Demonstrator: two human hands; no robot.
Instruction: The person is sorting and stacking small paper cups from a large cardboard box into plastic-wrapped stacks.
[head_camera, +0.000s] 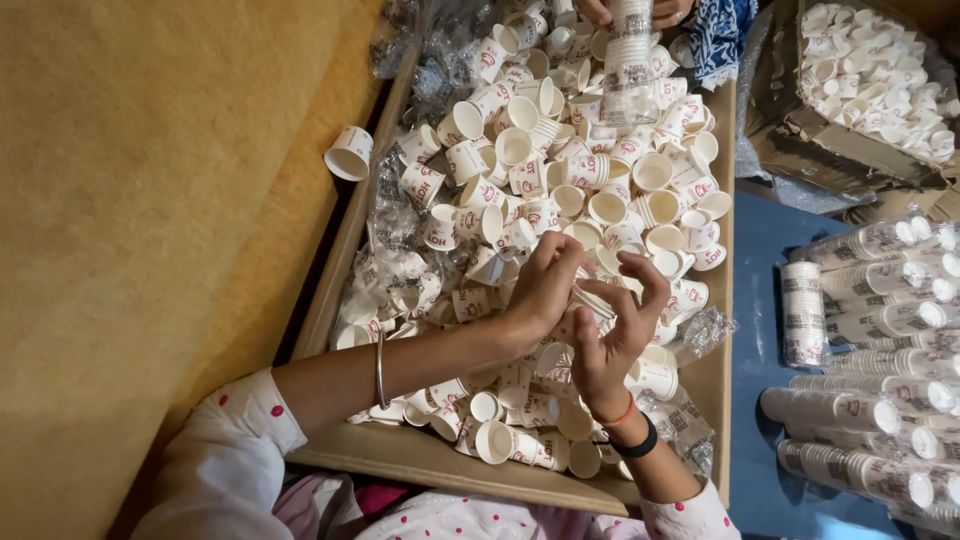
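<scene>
Co-worker's hands (632, 10) cut off by top edge; cup print too small to tell; wrapped stacks (880, 400) run past right edge.

I see white paper cups (560, 190) w/ red print, tan cardboard tray (420, 455), mustard-yellow cloth (150, 220), blue floor (760, 400), white sleeve (230, 450) w/ pink dots, orange + black wristbands (628, 432).

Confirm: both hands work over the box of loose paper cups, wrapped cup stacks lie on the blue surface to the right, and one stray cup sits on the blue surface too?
Not quite. The stray cup lies on the yellow surface left of the box, not on blue. The rest holds: the left hand and right hand work over the loose cups, and wrapped stacks lie on the blue surface. The head view shows it.
</scene>
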